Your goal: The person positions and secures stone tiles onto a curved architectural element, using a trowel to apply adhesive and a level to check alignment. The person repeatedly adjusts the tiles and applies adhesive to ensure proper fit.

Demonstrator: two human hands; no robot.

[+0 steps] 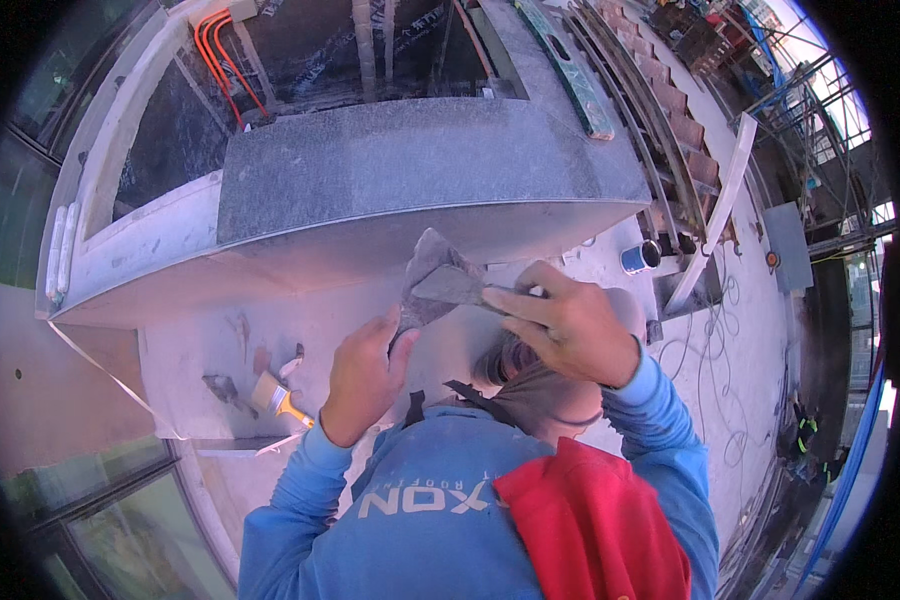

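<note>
scraper (pixel 451 286) between hands (pixel 568 325), slab edge (pixel 370 221) near

The ledge (pixel 400 160) walls off the far side beyond the hands; above its top a hand could pass, until the level (pixel 570 75) at far right. Left, bare floor (pixel 185 350) gives room, but the brush (pixel 270 393) lies nearer. Right, the can (pixel 638 258) and slanting beam (pixel 715 210) obstruct.
</note>
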